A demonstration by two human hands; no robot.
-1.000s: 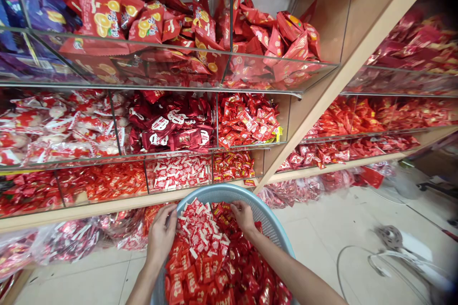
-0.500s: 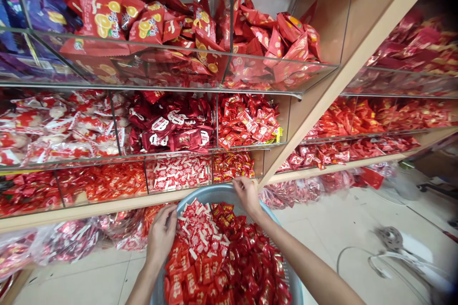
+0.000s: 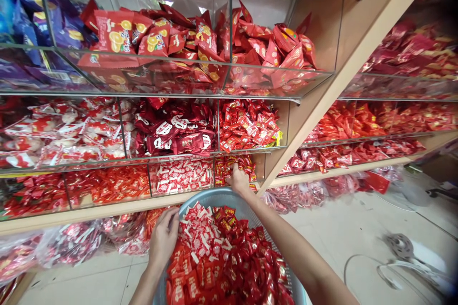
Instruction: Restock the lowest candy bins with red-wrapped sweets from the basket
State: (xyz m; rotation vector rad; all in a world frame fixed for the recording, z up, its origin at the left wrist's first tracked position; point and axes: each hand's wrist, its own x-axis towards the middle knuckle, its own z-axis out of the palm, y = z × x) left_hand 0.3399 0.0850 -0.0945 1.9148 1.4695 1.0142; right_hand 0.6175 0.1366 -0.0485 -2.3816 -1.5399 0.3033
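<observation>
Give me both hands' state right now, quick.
Left hand: fingers curled on the red-and-white candies at the rim of the basket; a grasp cannot be told.
Right hand: reaching into the red candy bin; fingers hidden, cannot be told.

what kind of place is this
Most likely a sweet or snack shop selling loose goods. Tiered wooden shelves carry clear-fronted bins heaped with red wrapped candies, larger snack packets fill the top row, and a basket of mixed candies sits below them.

sweets (image 3: 222, 257) in basket (image 3: 211, 196), shelf bins (image 3: 236, 167) behind, fan (image 3: 404, 257) far rt
</observation>
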